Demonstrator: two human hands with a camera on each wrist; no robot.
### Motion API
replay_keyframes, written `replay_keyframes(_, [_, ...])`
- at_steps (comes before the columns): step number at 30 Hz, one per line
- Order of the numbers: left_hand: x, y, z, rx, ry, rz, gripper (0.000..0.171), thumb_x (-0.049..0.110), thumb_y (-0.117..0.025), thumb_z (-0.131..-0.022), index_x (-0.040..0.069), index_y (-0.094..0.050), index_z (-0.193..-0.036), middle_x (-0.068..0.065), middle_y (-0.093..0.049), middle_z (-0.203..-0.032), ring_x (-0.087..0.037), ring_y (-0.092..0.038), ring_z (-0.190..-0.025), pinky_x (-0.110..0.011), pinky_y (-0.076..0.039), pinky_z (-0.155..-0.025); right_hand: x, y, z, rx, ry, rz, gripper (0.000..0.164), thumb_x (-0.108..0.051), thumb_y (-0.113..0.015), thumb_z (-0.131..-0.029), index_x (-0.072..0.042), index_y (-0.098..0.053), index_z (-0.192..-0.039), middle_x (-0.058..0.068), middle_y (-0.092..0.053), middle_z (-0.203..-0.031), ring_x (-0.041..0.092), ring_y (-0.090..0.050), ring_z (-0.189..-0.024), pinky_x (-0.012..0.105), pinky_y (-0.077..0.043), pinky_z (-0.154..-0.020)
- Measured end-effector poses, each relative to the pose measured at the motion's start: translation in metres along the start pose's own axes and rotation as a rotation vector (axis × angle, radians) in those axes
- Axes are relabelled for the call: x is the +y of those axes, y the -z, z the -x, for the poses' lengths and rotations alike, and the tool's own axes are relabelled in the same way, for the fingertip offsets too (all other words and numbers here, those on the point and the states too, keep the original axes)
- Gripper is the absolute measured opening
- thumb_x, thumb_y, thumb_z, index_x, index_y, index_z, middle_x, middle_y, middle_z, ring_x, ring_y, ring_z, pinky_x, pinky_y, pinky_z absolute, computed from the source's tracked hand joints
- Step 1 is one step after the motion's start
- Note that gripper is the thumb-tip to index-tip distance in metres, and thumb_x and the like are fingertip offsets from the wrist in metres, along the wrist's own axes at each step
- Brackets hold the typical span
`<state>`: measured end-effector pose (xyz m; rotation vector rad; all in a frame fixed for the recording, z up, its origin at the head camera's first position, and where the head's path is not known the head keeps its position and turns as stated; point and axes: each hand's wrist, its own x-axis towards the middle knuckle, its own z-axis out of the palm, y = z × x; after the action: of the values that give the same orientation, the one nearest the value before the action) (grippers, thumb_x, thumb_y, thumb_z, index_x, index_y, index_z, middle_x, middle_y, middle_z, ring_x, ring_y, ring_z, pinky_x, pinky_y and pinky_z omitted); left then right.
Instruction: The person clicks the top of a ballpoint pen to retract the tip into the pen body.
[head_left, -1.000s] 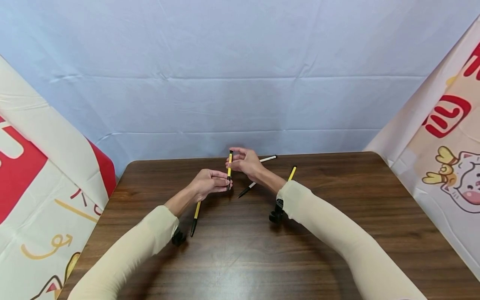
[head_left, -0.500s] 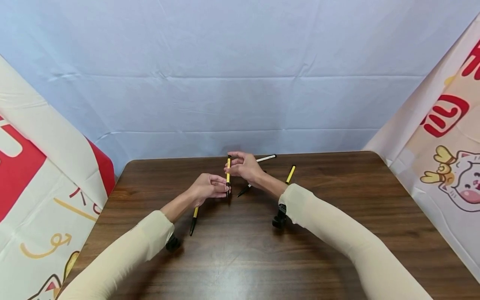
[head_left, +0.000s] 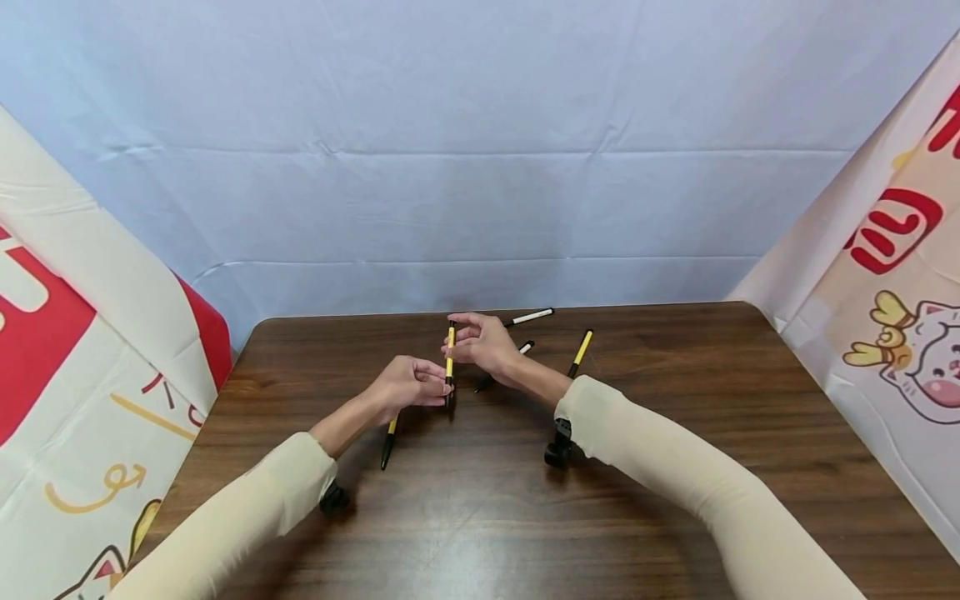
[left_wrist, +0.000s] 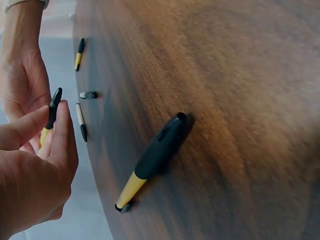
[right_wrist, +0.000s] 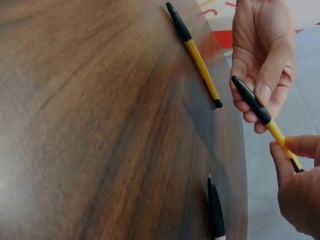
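Note:
In the head view both hands hold one yellow-and-black ballpoint pen (head_left: 450, 357) upright between them, over the far middle of the table. My left hand (head_left: 405, 386) pinches the black grip section near the lower end between thumb and fingers. Higher up, my right hand (head_left: 483, 343) pinches the yellow barrel close to the clip, which shows in the right wrist view beside the thumb and finger (right_wrist: 285, 167). Near the left wrist lies a second yellow-and-black pen (head_left: 389, 442), partly hidden by that hand in the head view.
Behind the right hand lie two white-and-black pens, one white pen (head_left: 532, 317) farther back and another white pen (head_left: 527, 347) partly covered. Another yellow-and-black pen (head_left: 582, 350) rests by the right forearm. The wooden table (head_left: 480, 500) ends at a pale cloth backdrop (head_left: 480, 208).
Both hands, with the pen between them, have moved slightly left and nearer to the body. More of the white pens behind the right hand now shows. The lying pens stay put.

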<state>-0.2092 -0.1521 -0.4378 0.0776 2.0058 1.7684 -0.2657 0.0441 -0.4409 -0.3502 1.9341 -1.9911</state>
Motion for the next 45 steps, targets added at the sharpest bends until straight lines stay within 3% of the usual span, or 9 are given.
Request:
replay_keyframes(6, [-0.003,0.002,0.007,0.000,0.007,-0.021,0.030,-0.007,-0.071,-0.096,-0.017,-0.064,-0.124,-0.020,-0.077,-0.103,-0.023,-0.077,-0.097,-0.040,-0.065,-0.088,0.003,-0.006,0.002,-0.016,-0.016,-0.012,0.066,0.015,-0.072,-0.091,0.001,-0.052,-0.152,0.036,-0.066,-0.123,0.054,-0.065,-0.120,0.047,-0.060,-0.099])
replay_keyframes(14, [-0.010,0.007,0.015,-0.014,-0.002,-0.032,0.032,-0.009,-0.070,-0.095,-0.017,-0.062,-0.125,-0.021,-0.077,-0.103,-0.025,-0.076,-0.098,-0.041,-0.065,-0.089,0.006,-0.015,0.006,-0.018,0.003,0.079,0.065,0.012,-0.076,-0.089,0.001,-0.055,-0.150,0.024,-0.074,-0.110,0.041,-0.075,-0.106,0.032,-0.065,-0.086])
replay_keyframes(22, [-0.016,0.008,0.024,-0.029,-0.011,-0.039,0.030,-0.013,-0.067,-0.093,-0.020,-0.061,-0.122,-0.023,-0.076,-0.102,-0.021,-0.075,-0.093,-0.039,-0.065,-0.086,0.012,-0.021,0.010,-0.052,-0.006,0.150,0.066,0.010,-0.077,-0.090,0.006,-0.052,-0.151,0.022,-0.075,-0.109,0.025,-0.078,-0.097,0.028,-0.064,-0.081])
replay_keyframes(30, [-0.022,0.008,0.030,-0.029,-0.003,-0.055,0.030,-0.015,-0.067,-0.092,-0.020,-0.061,-0.122,-0.016,-0.075,-0.096,-0.017,-0.074,-0.087,-0.037,-0.066,-0.084,0.016,-0.025,0.013,-0.042,-0.027,0.214,0.065,0.006,-0.081,-0.088,0.005,-0.056,-0.147,0.018,-0.076,-0.107,0.020,-0.078,-0.091,0.025,-0.063,-0.075])
replay_keyframes(39, [-0.027,0.005,0.037,-0.024,-0.025,-0.143,0.031,-0.015,-0.066,-0.091,-0.020,-0.062,-0.122,-0.022,-0.074,-0.099,-0.021,-0.076,-0.089,-0.038,-0.066,-0.082,0.019,-0.027,0.019,-0.021,-0.039,0.371,0.062,0.001,-0.087,-0.085,-0.001,-0.064,-0.142,0.011,-0.075,-0.107,0.015,-0.073,-0.089,0.025,-0.060,-0.072])
replay_keyframes(45, [-0.028,-0.001,0.042,0.000,-0.035,-0.215,0.027,-0.014,-0.069,-0.090,-0.017,-0.065,-0.117,-0.021,-0.075,-0.097,-0.020,-0.076,-0.085,-0.034,-0.066,-0.077,0.024,-0.028,0.019,-0.025,-0.017,0.414,0.058,0.000,-0.089,-0.083,-0.001,-0.068,-0.138,0.011,-0.076,-0.105,0.016,-0.076,-0.091,0.026,-0.063,-0.078])
